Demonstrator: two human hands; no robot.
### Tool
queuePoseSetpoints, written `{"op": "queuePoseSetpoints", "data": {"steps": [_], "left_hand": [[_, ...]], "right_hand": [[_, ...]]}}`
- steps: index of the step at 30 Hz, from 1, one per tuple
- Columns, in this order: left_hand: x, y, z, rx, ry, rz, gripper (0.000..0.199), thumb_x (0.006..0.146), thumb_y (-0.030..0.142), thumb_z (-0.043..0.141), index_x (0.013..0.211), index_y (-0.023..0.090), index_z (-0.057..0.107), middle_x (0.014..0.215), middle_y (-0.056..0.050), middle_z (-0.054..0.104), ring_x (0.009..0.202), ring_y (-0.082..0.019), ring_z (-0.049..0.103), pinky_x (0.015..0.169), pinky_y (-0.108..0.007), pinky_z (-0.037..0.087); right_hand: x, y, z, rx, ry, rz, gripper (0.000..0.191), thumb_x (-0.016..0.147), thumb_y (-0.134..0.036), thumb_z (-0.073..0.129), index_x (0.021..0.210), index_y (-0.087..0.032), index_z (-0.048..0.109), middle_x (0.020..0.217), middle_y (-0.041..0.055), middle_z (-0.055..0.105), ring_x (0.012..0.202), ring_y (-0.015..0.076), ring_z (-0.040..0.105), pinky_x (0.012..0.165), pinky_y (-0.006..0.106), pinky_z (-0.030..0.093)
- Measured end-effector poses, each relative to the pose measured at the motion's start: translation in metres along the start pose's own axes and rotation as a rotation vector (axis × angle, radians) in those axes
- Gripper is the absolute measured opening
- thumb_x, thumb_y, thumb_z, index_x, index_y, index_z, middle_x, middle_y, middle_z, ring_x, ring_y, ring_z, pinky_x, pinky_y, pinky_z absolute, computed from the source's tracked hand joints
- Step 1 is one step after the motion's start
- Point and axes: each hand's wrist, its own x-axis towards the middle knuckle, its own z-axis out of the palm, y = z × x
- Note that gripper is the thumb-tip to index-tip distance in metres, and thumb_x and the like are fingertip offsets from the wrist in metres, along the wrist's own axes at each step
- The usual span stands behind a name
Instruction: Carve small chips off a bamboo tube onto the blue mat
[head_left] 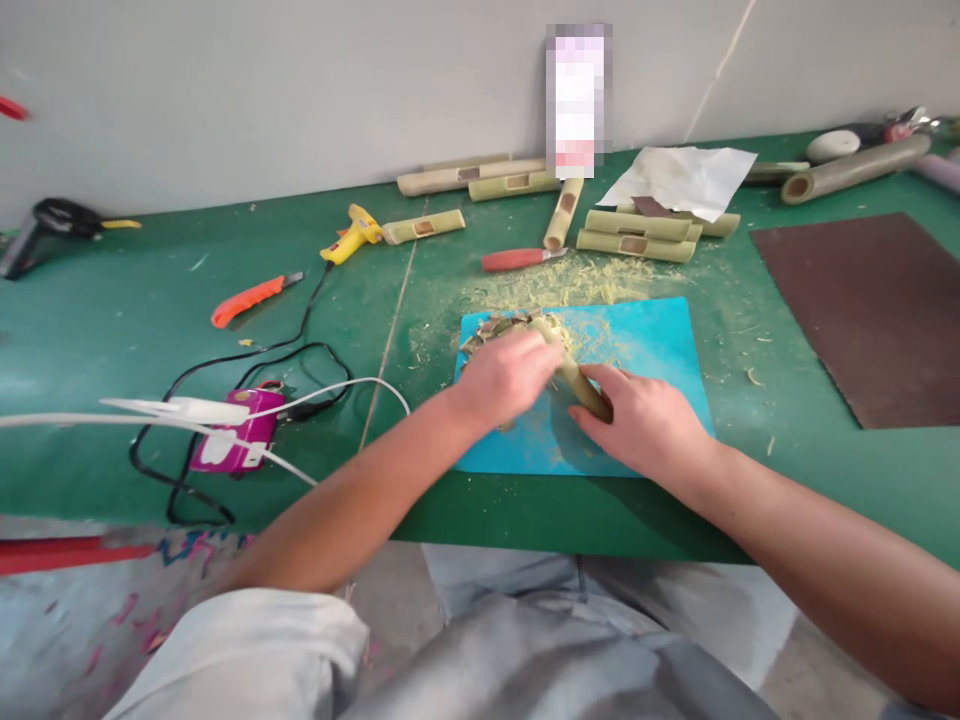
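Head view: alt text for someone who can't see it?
A person's right hand grips a bamboo tube, left hand curled against it, over a shavings-strewn blue sheet on a green table. Behind lie notched tubes and a red-handled knife; left, a glue gun.

A plain light grey wall (300, 80) rises behind a green table (112, 310), with a thin pale line (720, 65) slanting across its right part. A lighter seam (386, 350) crosses the tabletop, whose left side catches a soft shine. Below, pink scraps (124, 610) litter the grey floor (45, 650).
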Motion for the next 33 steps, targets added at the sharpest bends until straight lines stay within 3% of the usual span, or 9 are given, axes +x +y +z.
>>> {"op": "queuePoseSetpoints", "data": {"steps": [2, 5, 9, 12, 16, 25, 30, 33], "left_hand": [[0.0000, 0.0002, 0.0004, -0.033, -0.020, 0.034, 0.027, 0.100, 0.027, 0.045, 0.099, 0.014, 0.069, 0.074, -0.005, 0.063, 0.073, -0.015, 0.061, 0.067, -0.026, 0.049], [0.0001, -0.0006, -0.0001, 0.025, 0.035, -0.077, 0.032, 0.101, 0.029, 0.043, 0.092, 0.014, 0.070, 0.071, -0.005, 0.062, 0.068, -0.014, 0.059, 0.063, -0.025, 0.048], [-0.0006, -0.0008, -0.0019, -0.024, -0.009, 0.015, 0.030, 0.101, 0.028, 0.043, 0.096, 0.015, 0.069, 0.076, -0.004, 0.063, 0.072, -0.014, 0.060, 0.065, -0.024, 0.049], [-0.0013, -0.0022, -0.0032, 0.052, 0.020, -0.077, 0.029, 0.100, 0.027, 0.044, 0.093, 0.014, 0.069, 0.073, -0.004, 0.062, 0.068, -0.013, 0.058, 0.062, -0.024, 0.048], [-0.0035, -0.0050, -0.0042, 0.017, -0.017, -0.016, 0.026, 0.100, 0.026, 0.046, 0.099, 0.014, 0.069, 0.074, -0.004, 0.062, 0.070, -0.014, 0.060, 0.065, -0.024, 0.048], [-0.0012, -0.0081, -0.0035, -0.009, -0.038, -0.127, 0.025, 0.100, 0.023, 0.044, 0.109, 0.013, 0.065, 0.087, -0.006, 0.065, 0.077, -0.014, 0.062, 0.073, -0.026, 0.052], [-0.0026, -0.0080, -0.0036, -0.004, 0.016, -0.126, 0.025, 0.099, 0.024, 0.047, 0.107, 0.012, 0.067, 0.084, -0.006, 0.065, 0.073, -0.013, 0.061, 0.068, -0.024, 0.051], [-0.0033, -0.0030, -0.0036, -0.018, -0.018, -0.072, 0.026, 0.099, 0.026, 0.047, 0.105, 0.012, 0.068, 0.081, -0.005, 0.064, 0.073, -0.013, 0.061, 0.068, -0.024, 0.051]], "right_hand": [[-0.0003, 0.0004, 0.0001, 0.005, -0.001, -0.004, 0.036, 0.086, -0.040, 0.053, 0.116, -0.021, 0.062, 0.098, 0.0054, 0.074, 0.076, 0.0217, 0.066, 0.058, 0.030, 0.036], [-0.0006, 0.0010, 0.0002, 0.005, 0.013, 0.002, 0.037, 0.087, -0.042, 0.053, 0.116, -0.022, 0.062, 0.099, 0.0056, 0.074, 0.076, 0.0221, 0.067, 0.058, 0.031, 0.036], [-0.0004, 0.0008, -0.0001, 0.011, -0.002, -0.004, 0.036, 0.086, -0.041, 0.053, 0.116, -0.022, 0.062, 0.096, 0.0055, 0.074, 0.076, 0.0220, 0.066, 0.057, 0.030, 0.036], [-0.0003, 0.0000, -0.0008, 0.015, 0.002, 0.004, 0.036, 0.087, -0.041, 0.053, 0.116, -0.021, 0.063, 0.096, 0.0058, 0.074, 0.075, 0.0217, 0.066, 0.057, 0.030, 0.036], [0.0002, -0.0005, -0.0016, 0.017, -0.020, 0.007, 0.036, 0.087, -0.040, 0.053, 0.116, -0.021, 0.063, 0.095, 0.0052, 0.074, 0.075, 0.0214, 0.066, 0.058, 0.030, 0.036], [0.0006, 0.0026, 0.0001, 0.018, -0.005, 0.000, 0.036, 0.086, -0.042, 0.053, 0.114, -0.022, 0.063, 0.094, 0.0045, 0.074, 0.073, 0.0207, 0.065, 0.056, 0.030, 0.035], [0.0007, 0.0025, 0.0014, 0.035, 0.005, -0.004, 0.036, 0.086, -0.041, 0.053, 0.115, -0.021, 0.063, 0.094, 0.0043, 0.074, 0.073, 0.0207, 0.065, 0.057, 0.030, 0.035], [0.0011, 0.0026, 0.0011, 0.054, -0.005, 0.005, 0.036, 0.085, -0.041, 0.054, 0.115, -0.021, 0.063, 0.090, 0.0035, 0.073, 0.071, 0.0201, 0.064, 0.057, 0.030, 0.034]]}}
